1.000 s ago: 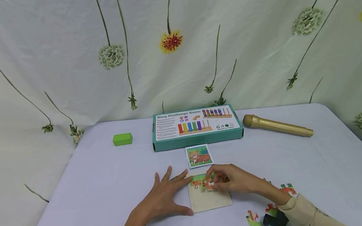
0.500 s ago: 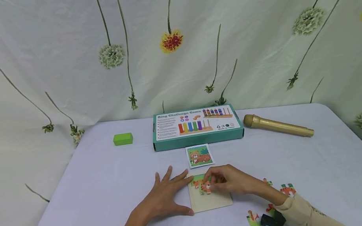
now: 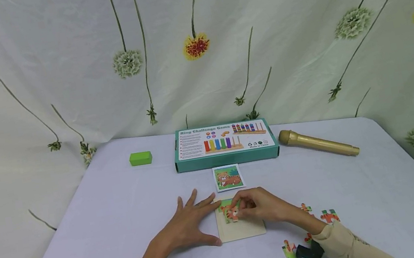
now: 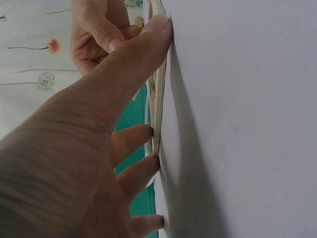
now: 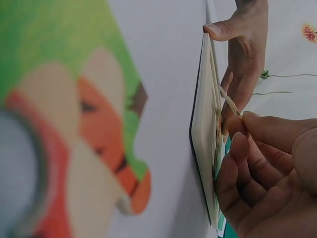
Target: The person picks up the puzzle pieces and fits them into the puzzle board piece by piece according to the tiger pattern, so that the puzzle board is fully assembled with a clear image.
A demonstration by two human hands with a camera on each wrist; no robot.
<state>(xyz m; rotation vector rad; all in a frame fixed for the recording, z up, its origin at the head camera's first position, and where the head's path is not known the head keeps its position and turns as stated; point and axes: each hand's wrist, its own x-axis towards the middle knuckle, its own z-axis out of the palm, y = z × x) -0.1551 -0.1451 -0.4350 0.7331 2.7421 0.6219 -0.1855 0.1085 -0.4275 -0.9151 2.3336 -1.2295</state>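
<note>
Puzzle piece [image 3: 232, 214]: was pinched in the right hand [image 3: 259, 204], tilted above the board [image 3: 242, 231].
Since earlier, both had shifted left across the board, apparently nearing a fit with laid pieces [image 3: 225, 203] at its far edge; left hand [image 3: 190, 221] was unchanged, spread wide against its left edge; loose pieces [image 3: 330, 216] lay to its right.

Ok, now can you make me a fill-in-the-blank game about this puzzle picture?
1. The ____ hand pinches a puzzle piece.
2. The tiger card lies ____ the board and the teal box.
3. The block is ____.
4. The microphone beside the teal box is ____.

Missing words: right; between; green; gold.
</note>
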